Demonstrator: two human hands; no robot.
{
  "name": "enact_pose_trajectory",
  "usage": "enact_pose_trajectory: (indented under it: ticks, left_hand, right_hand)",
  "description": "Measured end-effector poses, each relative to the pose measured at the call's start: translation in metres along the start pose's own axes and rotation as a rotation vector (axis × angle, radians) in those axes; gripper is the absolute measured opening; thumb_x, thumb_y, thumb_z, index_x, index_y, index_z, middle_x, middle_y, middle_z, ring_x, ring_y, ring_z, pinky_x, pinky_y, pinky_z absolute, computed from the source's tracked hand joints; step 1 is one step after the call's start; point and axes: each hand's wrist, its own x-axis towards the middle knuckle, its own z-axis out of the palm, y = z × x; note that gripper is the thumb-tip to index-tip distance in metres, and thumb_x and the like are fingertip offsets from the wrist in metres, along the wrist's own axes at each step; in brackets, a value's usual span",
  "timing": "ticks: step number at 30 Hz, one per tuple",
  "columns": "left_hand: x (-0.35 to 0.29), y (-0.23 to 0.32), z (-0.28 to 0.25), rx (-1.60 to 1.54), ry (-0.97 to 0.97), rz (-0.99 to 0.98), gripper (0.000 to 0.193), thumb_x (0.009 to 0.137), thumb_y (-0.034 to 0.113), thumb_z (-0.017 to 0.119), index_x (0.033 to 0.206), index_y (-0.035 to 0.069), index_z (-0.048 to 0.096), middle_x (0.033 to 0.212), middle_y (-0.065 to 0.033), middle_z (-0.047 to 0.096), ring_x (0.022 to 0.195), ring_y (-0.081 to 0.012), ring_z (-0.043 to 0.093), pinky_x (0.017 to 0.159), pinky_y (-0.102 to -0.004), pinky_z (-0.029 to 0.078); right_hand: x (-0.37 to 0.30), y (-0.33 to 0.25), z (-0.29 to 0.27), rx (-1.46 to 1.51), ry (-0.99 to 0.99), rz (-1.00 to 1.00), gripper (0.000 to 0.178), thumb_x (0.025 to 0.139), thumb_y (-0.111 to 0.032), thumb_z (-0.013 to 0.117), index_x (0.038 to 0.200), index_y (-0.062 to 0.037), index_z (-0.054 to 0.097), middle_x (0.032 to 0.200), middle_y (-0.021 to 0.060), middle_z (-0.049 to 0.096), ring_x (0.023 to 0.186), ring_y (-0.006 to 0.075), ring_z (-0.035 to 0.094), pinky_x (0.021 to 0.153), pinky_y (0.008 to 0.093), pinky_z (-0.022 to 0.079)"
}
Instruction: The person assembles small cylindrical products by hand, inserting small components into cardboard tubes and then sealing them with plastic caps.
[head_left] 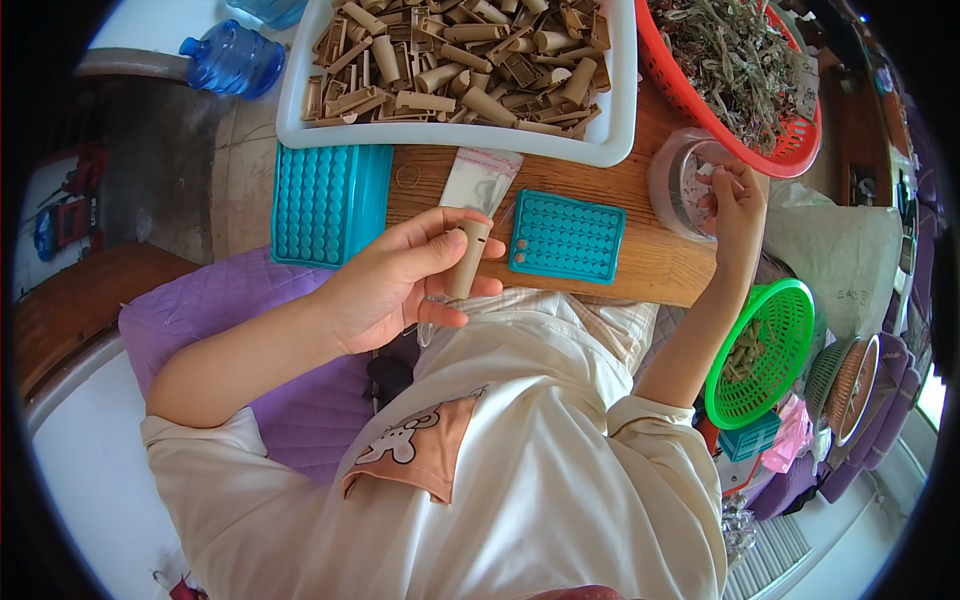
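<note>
My left hand (400,280) holds a tan cardboard tube (468,258) upright, just in front of a small teal perforated tray (567,236) on the wooden board (650,262). My right hand (736,205) reaches into a round clear plastic container (672,180) at the board's right end, fingers pinched at something small and pale inside. A clear plastic bag (478,178) lies on the board behind the tube.
A white tray (620,110) full of tan tubes sits at the back, a red basket (790,150) of dried herbs to its right. A larger teal tray (330,200) lies left. A green basket (765,355) and a purple cushion (200,310) flank my lap. A blue water jug (235,60) stands far left.
</note>
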Motion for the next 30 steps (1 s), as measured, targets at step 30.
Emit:
enact_pose_trajectory:
  ticks: [30]
  left_hand:
    - [-0.001,0.002,0.002,0.135,-0.020,0.162,0.029,0.085,0.014,0.048,0.113,0.011,0.039,0.114,-0.0060,0.047,0.104,-0.0169,0.049,0.065,-0.0254,0.052]
  right_hand:
    - [0.004,0.026,-0.008,-0.462,0.097,-0.245,0.017,0.078,-0.008,0.049,0.091,-0.0033,0.059,0.081,0.0081,0.061,0.075,0.0140,0.058,0.068,0.0260,0.045]
